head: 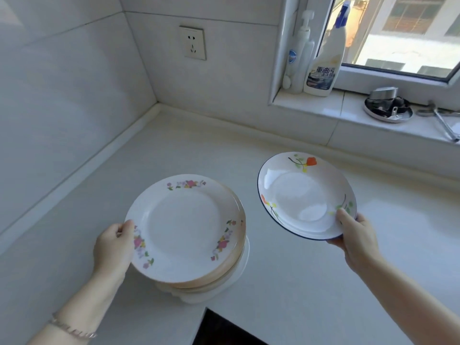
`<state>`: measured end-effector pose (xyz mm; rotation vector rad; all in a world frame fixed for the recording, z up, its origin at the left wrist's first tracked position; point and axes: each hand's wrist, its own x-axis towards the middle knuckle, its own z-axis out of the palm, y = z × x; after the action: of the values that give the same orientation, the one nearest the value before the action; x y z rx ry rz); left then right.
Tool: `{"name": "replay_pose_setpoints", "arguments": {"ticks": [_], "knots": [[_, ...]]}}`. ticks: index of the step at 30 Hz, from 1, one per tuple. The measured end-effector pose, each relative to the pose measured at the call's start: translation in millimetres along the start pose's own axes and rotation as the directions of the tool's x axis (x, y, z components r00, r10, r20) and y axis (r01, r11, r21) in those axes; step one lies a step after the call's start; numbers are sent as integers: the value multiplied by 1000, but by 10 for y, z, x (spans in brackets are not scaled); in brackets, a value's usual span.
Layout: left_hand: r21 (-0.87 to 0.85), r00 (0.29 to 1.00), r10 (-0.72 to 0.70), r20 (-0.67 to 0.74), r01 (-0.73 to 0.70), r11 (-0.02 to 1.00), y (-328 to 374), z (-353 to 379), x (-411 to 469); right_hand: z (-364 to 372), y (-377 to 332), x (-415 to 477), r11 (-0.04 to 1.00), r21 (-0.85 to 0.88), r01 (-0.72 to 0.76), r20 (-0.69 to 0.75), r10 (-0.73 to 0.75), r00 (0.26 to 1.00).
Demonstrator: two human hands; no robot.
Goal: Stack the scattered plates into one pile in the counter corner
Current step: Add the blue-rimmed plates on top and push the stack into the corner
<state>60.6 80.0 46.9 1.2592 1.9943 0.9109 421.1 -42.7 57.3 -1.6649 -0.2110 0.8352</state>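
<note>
A pile of plates (184, 225) is held above the white counter, its top plate white with pink flower sprays on the rim. My left hand (113, 247) grips the pile's left edge, thumb on the rim. To the right, a deeper white plate (298, 195) with a dark blue rim and orange flowers is lifted and tilted. My right hand (356, 235) holds it at its lower right edge, thumb on the rim. The two are apart by a small gap. The counter corner (159, 108) lies behind and to the left.
The white counter (323, 282) meets tiled walls, with a wall socket (193, 43) above the corner. On the window sill stand a pump bottle (300, 53) and a spray cleaner bottle (328, 58), a metal dish of tools (387, 108) and tongs (443, 123). A dark gap (219, 329) opens at the counter's near edge.
</note>
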Motion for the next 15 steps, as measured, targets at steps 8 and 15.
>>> {"name": "replay_pose_setpoints", "arguments": {"ticks": [8, 15], "knots": [[439, 976, 192, 107, -220, 871, -82, -36, 116, 45, 74, -23, 996, -86, 11, 52, -7, 999], [390, 988, 95, 120, -135, 911, -104, 85, 92, 92, 113, -92, 997, -83, 1, 71, 5, 997]]}}
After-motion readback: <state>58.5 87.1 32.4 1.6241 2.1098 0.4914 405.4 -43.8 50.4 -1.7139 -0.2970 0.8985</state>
